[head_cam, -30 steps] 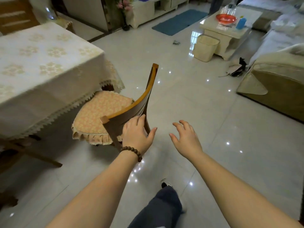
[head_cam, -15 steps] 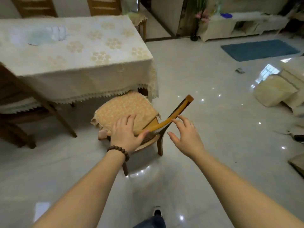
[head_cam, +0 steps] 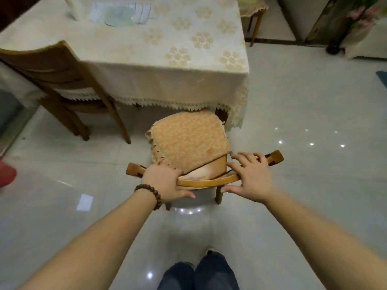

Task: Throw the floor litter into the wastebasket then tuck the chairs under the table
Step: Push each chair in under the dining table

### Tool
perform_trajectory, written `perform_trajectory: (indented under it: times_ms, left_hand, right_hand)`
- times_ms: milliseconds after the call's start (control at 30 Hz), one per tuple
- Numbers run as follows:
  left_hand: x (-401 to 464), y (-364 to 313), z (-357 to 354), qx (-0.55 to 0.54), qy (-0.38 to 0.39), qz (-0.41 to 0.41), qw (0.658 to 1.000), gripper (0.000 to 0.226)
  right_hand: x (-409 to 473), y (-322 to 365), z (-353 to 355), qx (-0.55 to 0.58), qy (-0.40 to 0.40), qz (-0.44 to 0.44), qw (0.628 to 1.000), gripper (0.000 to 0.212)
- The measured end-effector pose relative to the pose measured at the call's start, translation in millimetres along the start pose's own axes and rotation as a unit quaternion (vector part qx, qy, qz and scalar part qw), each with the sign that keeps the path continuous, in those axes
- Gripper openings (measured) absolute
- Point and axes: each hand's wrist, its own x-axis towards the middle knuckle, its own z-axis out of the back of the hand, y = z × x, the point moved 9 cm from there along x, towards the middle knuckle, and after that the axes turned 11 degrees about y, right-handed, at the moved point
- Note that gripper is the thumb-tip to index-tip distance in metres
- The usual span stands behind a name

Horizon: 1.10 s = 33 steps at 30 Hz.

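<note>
A wooden chair (head_cam: pixel 207 182) with an orange patterned seat cushion (head_cam: pixel 188 141) stands facing the table (head_cam: pixel 163 59), which wears a cream flowered cloth. The front of the seat reaches the cloth's lace fringe. My left hand (head_cam: pixel 165 183) grips the curved top rail of the chair back on its left part. My right hand (head_cam: pixel 249 178) holds the same rail on its right part, fingers over the top and thumb underneath. No litter or wastebasket is in view.
A second wooden chair (head_cam: pixel 62 80) is pushed against the table's left side. Folded cloth and a glass plate (head_cam: pixel 119 12) lie on the table. A small side table (head_cam: pixel 253 15) stands behind. A red object (head_cam: pixel 6 174) sits at the left edge. Glossy floor tiles lie all around.
I have turned to face the table squarely. The chair has swung round so its back is towards me, and my right hand, which was hovering, now grips the rail beside the left.
</note>
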Motion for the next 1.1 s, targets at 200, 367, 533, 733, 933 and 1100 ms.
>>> perform_trajectory:
  times_ms: [200,367,533,733,933,1100]
  left_hand:
    - [0,-1,12,0.032,-0.062,0.037,0.997,0.077]
    - [20,-10,22,0.015,-0.049,0.07,0.996,0.07]
    - [45,-11,31,0.009,-0.037,0.091,0.995,0.071]
    - [70,3,57,0.034,-0.051,0.086,0.994,0.073]
    - [100,24,69,0.043,-0.062,0.085,0.993,0.078]
    - [137,59,85,0.044,-0.061,0.086,0.993,0.072]
  right_hand:
    - [12,-6,-5,-0.05,-0.049,0.036,0.997,0.041]
    - [33,-32,5,-0.065,-0.036,0.048,0.996,0.039]
    - [58,-53,12,-0.092,-0.001,0.052,0.994,0.039]
    - [88,-63,40,-0.091,-0.025,0.074,0.993,0.04]
    - [129,-67,52,-0.088,-0.026,0.078,0.993,0.04]
    - [180,-69,66,-0.09,-0.029,0.083,0.992,0.041]
